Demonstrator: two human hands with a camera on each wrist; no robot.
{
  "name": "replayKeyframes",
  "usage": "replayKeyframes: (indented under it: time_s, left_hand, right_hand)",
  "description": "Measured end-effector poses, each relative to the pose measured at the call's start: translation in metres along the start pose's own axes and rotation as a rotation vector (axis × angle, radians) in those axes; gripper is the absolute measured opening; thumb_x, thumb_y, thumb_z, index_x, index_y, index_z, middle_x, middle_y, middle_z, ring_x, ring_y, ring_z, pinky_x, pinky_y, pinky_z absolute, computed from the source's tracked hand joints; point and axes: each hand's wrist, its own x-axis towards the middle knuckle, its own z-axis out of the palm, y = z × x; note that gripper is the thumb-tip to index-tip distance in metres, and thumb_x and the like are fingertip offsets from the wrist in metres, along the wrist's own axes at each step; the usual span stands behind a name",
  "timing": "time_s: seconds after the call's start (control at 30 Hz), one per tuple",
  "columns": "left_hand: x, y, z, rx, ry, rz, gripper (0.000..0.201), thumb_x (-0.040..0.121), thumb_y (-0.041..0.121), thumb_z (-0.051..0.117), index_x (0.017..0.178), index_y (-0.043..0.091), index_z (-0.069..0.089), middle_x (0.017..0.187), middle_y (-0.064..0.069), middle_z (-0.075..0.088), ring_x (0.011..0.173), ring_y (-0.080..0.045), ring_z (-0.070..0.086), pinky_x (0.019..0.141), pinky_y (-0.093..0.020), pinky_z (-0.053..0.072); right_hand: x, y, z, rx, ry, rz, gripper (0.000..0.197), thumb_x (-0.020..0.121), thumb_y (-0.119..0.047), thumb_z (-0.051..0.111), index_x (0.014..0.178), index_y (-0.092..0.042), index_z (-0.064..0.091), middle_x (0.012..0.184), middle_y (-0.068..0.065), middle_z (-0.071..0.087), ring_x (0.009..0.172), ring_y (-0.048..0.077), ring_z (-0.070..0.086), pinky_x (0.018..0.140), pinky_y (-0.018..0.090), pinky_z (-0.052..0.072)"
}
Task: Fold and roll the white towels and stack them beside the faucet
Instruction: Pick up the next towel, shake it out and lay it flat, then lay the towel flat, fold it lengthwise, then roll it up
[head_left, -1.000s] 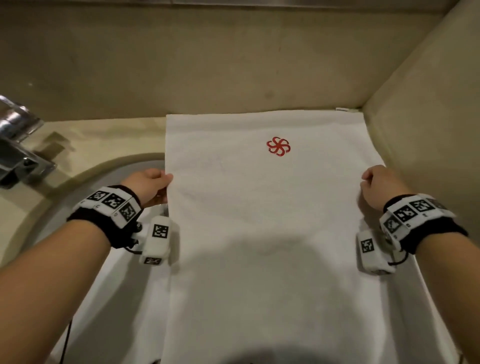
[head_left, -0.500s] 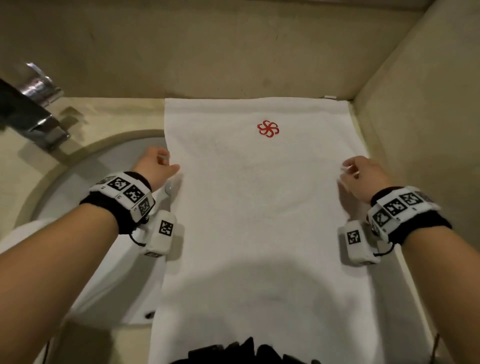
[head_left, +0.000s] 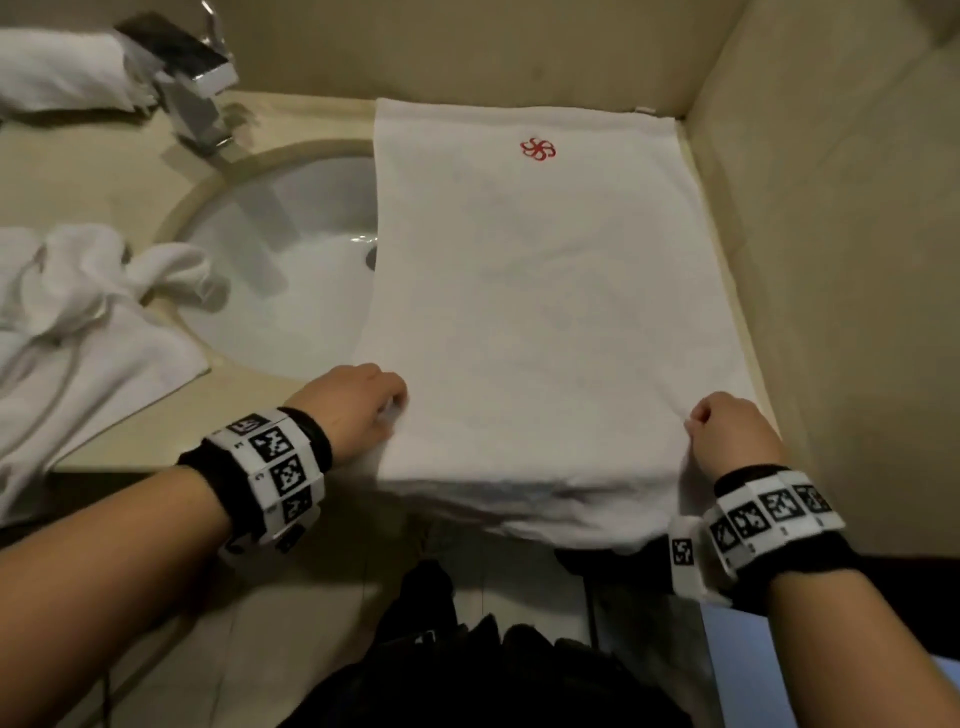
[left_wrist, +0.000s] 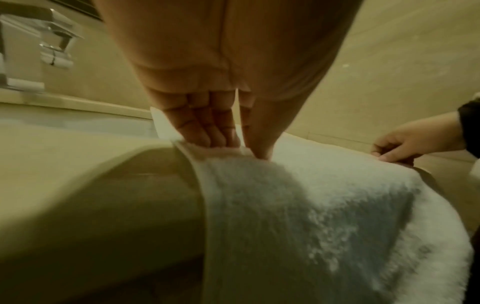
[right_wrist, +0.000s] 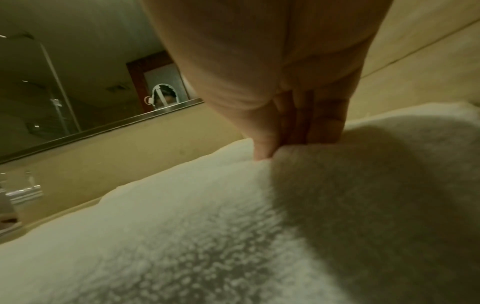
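1. The white towel (head_left: 545, 312) lies flat on the beige counter (head_left: 104, 171), filling the right-hand part up to the side wall (head_left: 831, 260) at 3 o'clock and the back wall at 12 o'clock. Its left edge overlaps the sink basin (head_left: 280, 270); its near end hangs over the front edge of the counter.
2. A red emblem (head_left: 537, 149) sits on the towel toward 12 o'clock, near the far edge.
3. The left hand (head_left: 353, 410) grips the towel's left edge at 7 o'clock. In the left wrist view the fingers (left_wrist: 200, 127) lie under the hem and the thumb presses on top, pinching the cloth.
4. The right hand (head_left: 732, 436) grips the towel's right edge at 5 o'clock. In the right wrist view the thumb (right_wrist: 262, 144) and curled fingers pinch a raised ridge of cloth.
5. The faucet (head_left: 192, 78) stands at 10 o'clock from the towel, behind the basin.
6. A rolled towel (head_left: 62, 70) lies just beside the faucet, at its 9 o'clock.
7. A loose pile of towels (head_left: 78, 312) lies on the counter at 9 o'clock, left of the basin, one corner at its rim.
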Motion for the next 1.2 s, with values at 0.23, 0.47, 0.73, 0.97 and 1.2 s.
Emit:
replayKeyframes:
  time_s: [0.23,0.47,0.73,0.97,1.2]
  left_hand:
    - [-0.02,-0.014,0.004,0.082,0.019,0.187,0.034,0.085,0.017,0.054,0.119,0.023,0.054,0.125,0.0,0.052,0.114,-0.021,0.048,0.1,-0.032,0.04]
    - [0.003,-0.034,-0.015,0.354,-0.099,0.548,0.034,0.088,0.019,0.052,0.121,0.028,0.053,0.128,0.004,0.049,0.116,-0.019,0.043,0.096,-0.029,0.039]
    - [0.039,-0.022,-0.034,-0.071,-0.105,0.532,0.02,0.09,0.018,0.047,0.11,0.015,0.05,0.11,-0.01,0.061,0.087,-0.021,0.05,0.075,-0.026,0.035]
    - [0.047,-0.011,-0.047,0.124,-0.162,0.681,0.037,0.088,0.024,0.055,0.124,0.019,0.045,0.121,-0.007,0.058,0.107,-0.024,0.055,0.081,-0.028,0.038]
    - [0.047,-0.007,-0.044,0.191,-0.122,0.716,0.031,0.09,0.025,0.051,0.121,0.022,0.047,0.12,-0.006,0.058,0.105,-0.024,0.054,0.081,-0.029,0.037]
  right_hand:
    - [-0.004,0.002,-0.011,-0.006,0.014,-0.008,0.014,0.089,-0.012,0.051,0.097,-0.003,0.058,0.11,0.026,0.058,0.098,0.038,0.057,0.081,0.036,0.045]
    - [-0.097,-0.085,-0.001,0.256,-0.073,-0.34,0.01,0.089,-0.018,0.053,0.088,-0.014,0.062,0.083,0.006,0.067,0.071,0.025,0.062,0.07,0.029,0.044]
    - [-0.15,-0.21,0.068,0.418,-0.274,-0.246,0.038,0.08,-0.054,0.056,0.099,-0.023,0.043,0.082,-0.005,0.055,0.071,0.016,0.054,0.067,0.032,0.046]
    - [-0.144,-0.227,0.09,0.179,0.144,-0.018,0.034,0.086,-0.035,0.048,0.112,-0.014,0.041,0.108,0.007,0.053,0.094,0.028,0.057,0.072,0.036,0.044]
    - [-0.158,-0.179,0.088,0.121,0.106,0.0,0.03,0.083,-0.002,0.046,0.113,-0.006,0.046,0.117,0.014,0.049,0.108,0.029,0.048,0.089,0.035,0.039]
